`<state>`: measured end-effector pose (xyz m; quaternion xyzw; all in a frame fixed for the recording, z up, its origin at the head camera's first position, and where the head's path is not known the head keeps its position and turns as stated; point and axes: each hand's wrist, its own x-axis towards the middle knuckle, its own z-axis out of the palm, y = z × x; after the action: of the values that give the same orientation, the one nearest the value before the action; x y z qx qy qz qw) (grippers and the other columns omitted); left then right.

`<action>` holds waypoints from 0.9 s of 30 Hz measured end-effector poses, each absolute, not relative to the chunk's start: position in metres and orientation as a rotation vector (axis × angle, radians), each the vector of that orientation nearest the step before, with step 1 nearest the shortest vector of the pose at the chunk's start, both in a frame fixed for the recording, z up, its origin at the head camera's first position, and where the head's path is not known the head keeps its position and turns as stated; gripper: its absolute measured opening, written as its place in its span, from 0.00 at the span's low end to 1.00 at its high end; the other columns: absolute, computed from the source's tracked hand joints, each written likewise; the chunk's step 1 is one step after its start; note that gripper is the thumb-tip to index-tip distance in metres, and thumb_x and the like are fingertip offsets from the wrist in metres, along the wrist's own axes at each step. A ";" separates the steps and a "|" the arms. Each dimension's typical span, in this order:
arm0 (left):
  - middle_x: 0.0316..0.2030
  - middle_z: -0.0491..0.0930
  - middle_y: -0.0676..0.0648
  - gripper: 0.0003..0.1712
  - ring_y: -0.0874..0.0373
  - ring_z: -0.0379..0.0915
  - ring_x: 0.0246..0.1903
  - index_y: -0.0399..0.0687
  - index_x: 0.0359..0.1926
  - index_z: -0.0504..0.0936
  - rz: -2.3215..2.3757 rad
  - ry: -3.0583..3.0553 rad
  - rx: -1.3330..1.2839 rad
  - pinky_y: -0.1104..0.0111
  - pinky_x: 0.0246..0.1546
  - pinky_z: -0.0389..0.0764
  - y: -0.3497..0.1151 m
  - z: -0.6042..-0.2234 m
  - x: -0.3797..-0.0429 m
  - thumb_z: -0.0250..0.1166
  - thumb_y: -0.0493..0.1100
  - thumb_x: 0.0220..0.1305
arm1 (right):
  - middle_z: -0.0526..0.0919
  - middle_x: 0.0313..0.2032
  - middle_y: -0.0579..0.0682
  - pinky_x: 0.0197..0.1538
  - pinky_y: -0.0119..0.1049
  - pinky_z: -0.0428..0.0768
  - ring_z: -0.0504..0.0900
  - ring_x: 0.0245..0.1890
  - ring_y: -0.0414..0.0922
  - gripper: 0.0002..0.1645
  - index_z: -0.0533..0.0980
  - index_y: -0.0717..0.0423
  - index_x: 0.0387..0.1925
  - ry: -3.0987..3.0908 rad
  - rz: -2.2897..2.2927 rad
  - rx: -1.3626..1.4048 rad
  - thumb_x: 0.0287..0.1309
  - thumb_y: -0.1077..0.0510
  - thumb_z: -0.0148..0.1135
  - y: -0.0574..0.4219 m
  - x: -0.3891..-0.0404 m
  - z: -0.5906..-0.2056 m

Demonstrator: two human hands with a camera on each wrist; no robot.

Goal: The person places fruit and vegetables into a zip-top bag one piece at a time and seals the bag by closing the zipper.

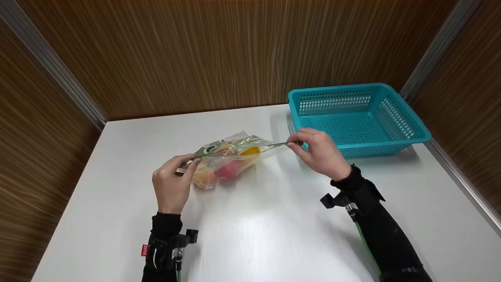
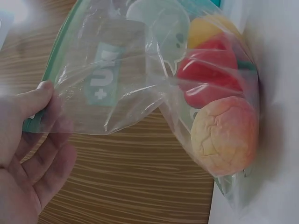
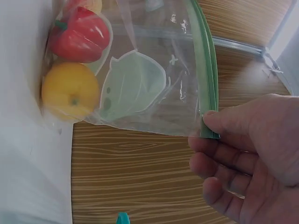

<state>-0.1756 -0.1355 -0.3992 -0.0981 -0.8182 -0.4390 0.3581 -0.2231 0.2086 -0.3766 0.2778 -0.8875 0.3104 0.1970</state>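
Observation:
A clear zip bag (image 3: 135,84) with a green zip strip hangs between both hands, its lower part at the white tabletop. Inside it lie a red bell pepper (image 2: 210,70), an orange (image 3: 70,91) and a peach-like fruit (image 2: 225,135) with a creased skin. The left hand (image 1: 174,180) pinches one end of the green strip between thumb and fingers. At the strip's other end, the right hand (image 1: 319,150) pinches the corner with thumb and forefinger, its other fingers loosely bent below. The strip is stretched nearly straight between them.
A turquoise perforated basket (image 1: 360,147) stands at the back right of the white table (image 1: 250,235), close behind the right hand. Wood-grain panels (image 1: 195,58) enclose the table at the back and both sides. Each wrist carries a strapped camera with a green cable.

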 end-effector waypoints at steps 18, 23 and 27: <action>0.32 0.87 0.43 0.14 0.72 0.77 0.30 0.50 0.41 0.87 -1.578 -2.049 -0.142 0.79 0.24 0.75 -0.110 -0.404 -0.176 0.70 0.48 0.53 | 0.83 0.32 0.43 0.37 0.28 0.70 0.73 0.33 0.33 0.09 0.82 0.42 0.37 -2.652 1.021 0.729 0.62 0.47 0.58 0.261 -0.213 -0.360; 0.31 0.88 0.46 0.14 0.70 0.78 0.29 0.53 0.38 0.88 -1.571 -2.062 -0.077 0.76 0.24 0.74 -0.111 -0.407 -0.177 0.71 0.51 0.52 | 0.83 0.34 0.43 0.37 0.27 0.69 0.72 0.34 0.34 0.12 0.81 0.42 0.39 -2.675 0.975 0.690 0.63 0.44 0.56 0.259 -0.215 -0.362; 0.28 0.87 0.47 0.12 0.68 0.78 0.26 0.52 0.31 0.88 -1.594 -2.042 -0.023 0.75 0.25 0.73 -0.113 -0.406 -0.178 0.73 0.52 0.47 | 0.82 0.35 0.43 0.38 0.26 0.69 0.73 0.36 0.35 0.11 0.81 0.44 0.40 -2.647 0.920 0.660 0.63 0.46 0.57 0.254 -0.213 -0.366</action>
<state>-0.1780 -0.1131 -0.4065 -0.0087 -0.7585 -0.5921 0.2719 -0.2128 0.2538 -0.3656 0.2274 -0.9115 0.3167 0.1309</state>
